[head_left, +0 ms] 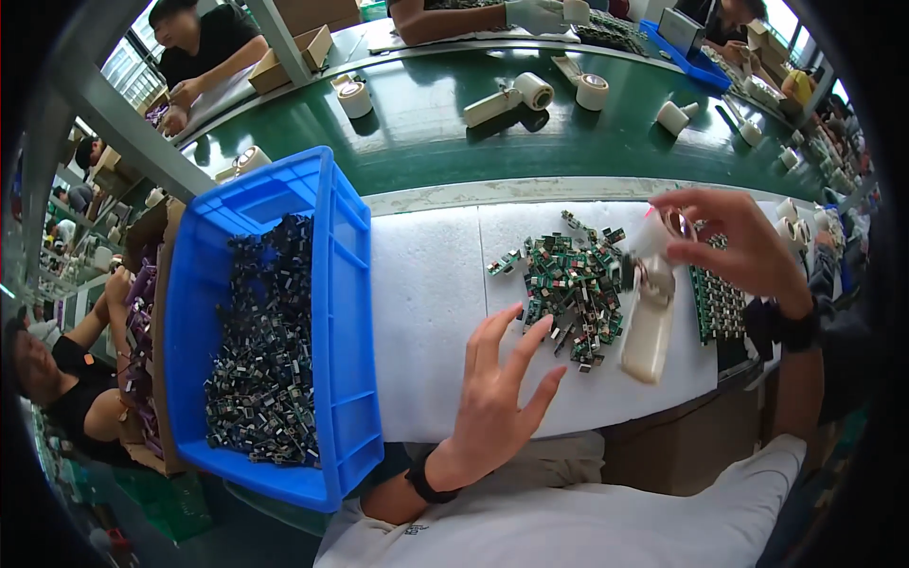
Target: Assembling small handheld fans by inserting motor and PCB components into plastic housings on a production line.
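My right hand grips the round head of a white handheld device housing, shaped like a small hair dryer, its open handle pointing down toward me. A small green part shows beside the head, blurred. Left of it, a loose pile of small green circuit boards with metal connectors lies on a white foam sheet. My left hand hovers at the near edge of the pile with fingers spread, holding nothing. A panel of joined circuit boards lies partly under my right hand.
A tall blue bin full of small boards stands at the left. Behind the sheet runs a green conveyor carrying several white housings. Co-workers sit across it and at the left, beside a cardboard box of purple parts.
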Demonstrator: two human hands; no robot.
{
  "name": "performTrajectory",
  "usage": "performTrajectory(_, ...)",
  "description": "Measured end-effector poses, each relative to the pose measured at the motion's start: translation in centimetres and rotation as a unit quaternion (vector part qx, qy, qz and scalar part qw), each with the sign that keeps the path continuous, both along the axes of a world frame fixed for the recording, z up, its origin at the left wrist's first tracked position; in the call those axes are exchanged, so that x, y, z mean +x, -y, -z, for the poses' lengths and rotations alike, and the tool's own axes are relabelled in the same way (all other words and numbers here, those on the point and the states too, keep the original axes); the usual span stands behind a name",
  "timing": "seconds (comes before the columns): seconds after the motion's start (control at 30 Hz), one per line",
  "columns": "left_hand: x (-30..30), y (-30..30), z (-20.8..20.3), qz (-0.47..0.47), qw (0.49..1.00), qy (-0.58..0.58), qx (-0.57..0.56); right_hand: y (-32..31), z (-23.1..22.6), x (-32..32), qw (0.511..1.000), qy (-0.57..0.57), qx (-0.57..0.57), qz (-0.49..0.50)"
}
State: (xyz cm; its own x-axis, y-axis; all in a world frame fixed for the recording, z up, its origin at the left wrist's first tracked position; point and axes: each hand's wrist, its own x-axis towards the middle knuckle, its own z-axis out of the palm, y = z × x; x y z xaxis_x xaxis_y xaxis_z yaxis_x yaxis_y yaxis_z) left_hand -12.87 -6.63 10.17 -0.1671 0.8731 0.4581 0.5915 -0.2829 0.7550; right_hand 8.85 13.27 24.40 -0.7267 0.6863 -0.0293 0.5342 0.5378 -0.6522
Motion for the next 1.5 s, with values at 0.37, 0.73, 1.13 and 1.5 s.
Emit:
performTrajectory(0.37, 0.4, 2.0, -0.7, -0.050, 0.998, -0.049, 0.005, -16.4, 5.8, -17.8, 0.994, 0.061, 0.083, 0.036)
performTrajectory(0.73, -2.0, 3.5, -1.8, -0.062, 0.990, 0.126, 0.010, -23.1, 7.0, -16.4, 0.895, 0.178, 0.272, 0.304)
performTrajectory(1.13, -1.4, 3.6, -1.3, -0.046, 0.993, 0.089, 0.055, -23.1, 8.7, -13.8, 0.958, 0.088, 0.106, 0.250)
performTrajectory(1.5, -1.7, 5.2, -0.9, 0.034, 0.989, 0.133, 0.046, -20.7, 11.2, -14.3, 0.946, 0.050, 0.197, 0.254)
